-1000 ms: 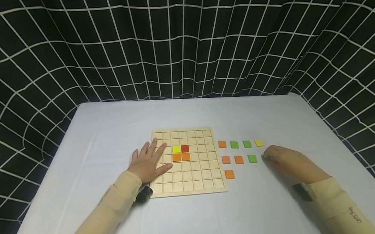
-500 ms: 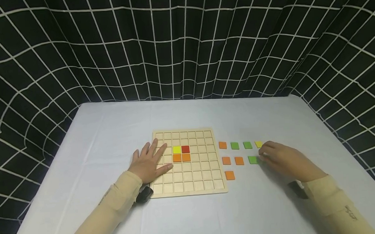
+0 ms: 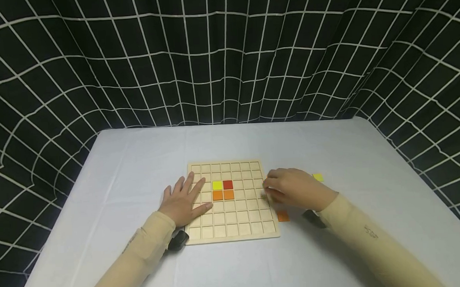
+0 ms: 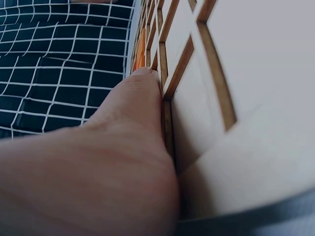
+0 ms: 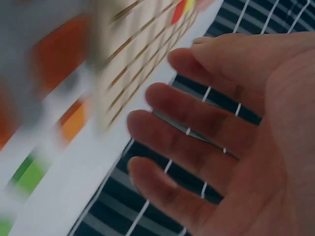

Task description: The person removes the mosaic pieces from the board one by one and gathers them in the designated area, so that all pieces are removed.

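Observation:
On the white table lies a wooden grid board. A yellow tile, a red tile and two orange tiles form a square block in its cells. My left hand rests spread on the board's left side; its thumb shows against the grid in the left wrist view. Over the board's right edge, my right hand pinches a green tile between thumb and index finger, the tile almost wholly hidden. The other fingers are loosely bent in the right wrist view.
To the right of the board lie loose tiles, mostly covered by my right hand. An orange tile and a yellow tile show beside it. Blurred green tiles appear in the right wrist view. A black grid-lined curtain surrounds the table.
My right hand has picked up the green tile at the right end of the middle row and moved left to the board's edge. My left hand has stayed in place.

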`<state>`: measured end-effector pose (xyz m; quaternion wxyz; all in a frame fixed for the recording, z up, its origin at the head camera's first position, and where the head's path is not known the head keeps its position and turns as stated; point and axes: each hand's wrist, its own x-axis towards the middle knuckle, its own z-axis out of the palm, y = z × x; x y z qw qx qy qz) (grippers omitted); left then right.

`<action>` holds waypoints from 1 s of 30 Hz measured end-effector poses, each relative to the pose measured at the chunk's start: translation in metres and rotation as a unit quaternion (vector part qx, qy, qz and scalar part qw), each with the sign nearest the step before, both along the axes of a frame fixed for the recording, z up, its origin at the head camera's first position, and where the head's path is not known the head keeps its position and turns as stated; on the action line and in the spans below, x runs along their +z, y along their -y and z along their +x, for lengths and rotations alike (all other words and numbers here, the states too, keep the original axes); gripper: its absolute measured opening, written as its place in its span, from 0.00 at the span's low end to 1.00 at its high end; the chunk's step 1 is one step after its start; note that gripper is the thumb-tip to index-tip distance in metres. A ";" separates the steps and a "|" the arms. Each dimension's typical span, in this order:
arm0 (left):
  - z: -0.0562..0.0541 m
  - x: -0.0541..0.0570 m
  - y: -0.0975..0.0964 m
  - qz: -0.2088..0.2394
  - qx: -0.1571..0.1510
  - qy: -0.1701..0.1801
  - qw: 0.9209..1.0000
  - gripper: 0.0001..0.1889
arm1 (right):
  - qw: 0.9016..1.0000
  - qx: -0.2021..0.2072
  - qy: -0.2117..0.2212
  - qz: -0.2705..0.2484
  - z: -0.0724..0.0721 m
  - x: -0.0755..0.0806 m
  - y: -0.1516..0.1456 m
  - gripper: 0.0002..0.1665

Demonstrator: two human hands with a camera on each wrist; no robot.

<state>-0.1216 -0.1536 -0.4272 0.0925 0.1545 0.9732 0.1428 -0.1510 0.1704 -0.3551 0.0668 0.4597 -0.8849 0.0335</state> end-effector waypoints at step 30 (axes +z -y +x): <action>-0.004 -0.001 0.001 -0.013 -0.001 0.002 1.000 0.43 | 0.995 0.062 0.065 0.043 -0.041 -0.021 0.090 0.14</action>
